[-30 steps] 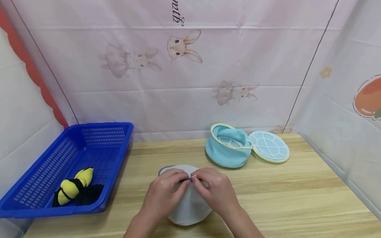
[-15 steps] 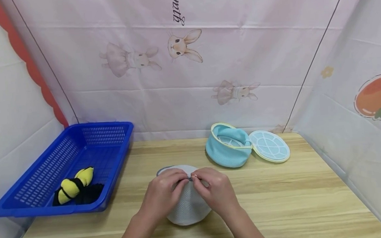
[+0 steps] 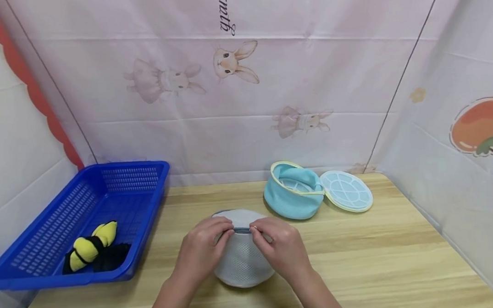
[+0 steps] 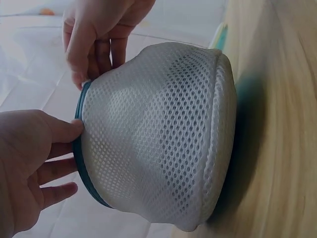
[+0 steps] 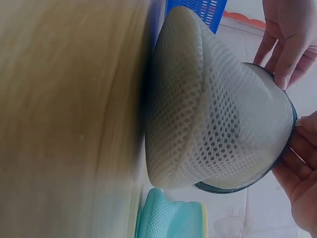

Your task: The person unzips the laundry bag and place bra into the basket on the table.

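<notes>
A round white mesh laundry bag (image 3: 244, 264) stands on the table between my hands, and its dark zipper edge (image 3: 241, 230) runs around the top. The left hand (image 3: 203, 248) pinches that edge between thumb and fingers on the left side. On the right side, the right hand (image 3: 281, 244) pinches the zipper edge, with a small pale bit, perhaps the zipper pull, at its fingertips. In the left wrist view the mesh bag (image 4: 153, 139) shows its side, thumb and fingers at its dark rim (image 4: 84, 163). What lies inside the bag cannot be made out.
A blue plastic basket (image 3: 150, 213) on the left holds a yellow and black cloth bundle (image 3: 87, 249) and a black cloth item (image 3: 112, 257). A light blue mesh laundry bag (image 3: 294, 200) stands open at the back right, its round lid (image 3: 347, 191) laid beside it.
My left hand has slid left along the zipper edge, away from the right hand, so more of the dark edge shows between them. The right hand stays nearly in place.
</notes>
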The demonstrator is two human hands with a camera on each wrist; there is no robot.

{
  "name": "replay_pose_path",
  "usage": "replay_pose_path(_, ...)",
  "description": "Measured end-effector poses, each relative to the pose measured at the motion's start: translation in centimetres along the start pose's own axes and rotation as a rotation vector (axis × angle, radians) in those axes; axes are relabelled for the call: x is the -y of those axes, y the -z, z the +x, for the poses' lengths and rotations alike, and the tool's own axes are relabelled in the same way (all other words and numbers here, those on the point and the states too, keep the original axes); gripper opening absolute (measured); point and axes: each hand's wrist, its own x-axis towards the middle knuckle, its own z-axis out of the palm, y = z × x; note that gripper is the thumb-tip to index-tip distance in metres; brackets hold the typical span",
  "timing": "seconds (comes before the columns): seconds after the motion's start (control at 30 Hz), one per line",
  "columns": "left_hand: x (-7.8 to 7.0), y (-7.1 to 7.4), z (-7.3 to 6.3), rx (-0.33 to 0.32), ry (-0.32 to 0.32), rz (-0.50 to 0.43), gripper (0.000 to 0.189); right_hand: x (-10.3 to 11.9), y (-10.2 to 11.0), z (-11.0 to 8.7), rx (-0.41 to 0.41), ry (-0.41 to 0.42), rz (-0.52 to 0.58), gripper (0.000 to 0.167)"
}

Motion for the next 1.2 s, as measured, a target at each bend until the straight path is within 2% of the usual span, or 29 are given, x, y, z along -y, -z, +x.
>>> replay_pose_path(0.17, -0.5, -0.1, -0.1, 0.027, 0.008, -0.013, 0.017, 0.2, -0.2, 0.0, 0.001, 0.003, 0.005, 0.007)
replay_pose_path(0.33, -1.4, -0.3, -0.2, 0.041, -0.038, -0.069, 0.015, 0.5, -0.3, 0.1, 0.028, 0.024, 0.009, 0.007)
replay_pose_path(0.53, -1.9, -0.6, -0.2, 0.042, -0.069, -0.054, 0.009, 0.6, -0.4, 0.0, 0.049, 0.023, 0.024, 0.007)
replay_pose_path(0.93, -1.5, 0.1, 0.1, 0.036, -0.025, -0.055, 0.012, 0.0, -0.1, -0.1, 0.001, -0.019, 0.022, 0.008)
replay_pose_path(1.2, -1.1, 0.7, 0.0, 0.055, 0.072, -0.072, 0.010, -0.2, 0.0, -0.1, 0.000, -0.053, 0.026, 0.008)
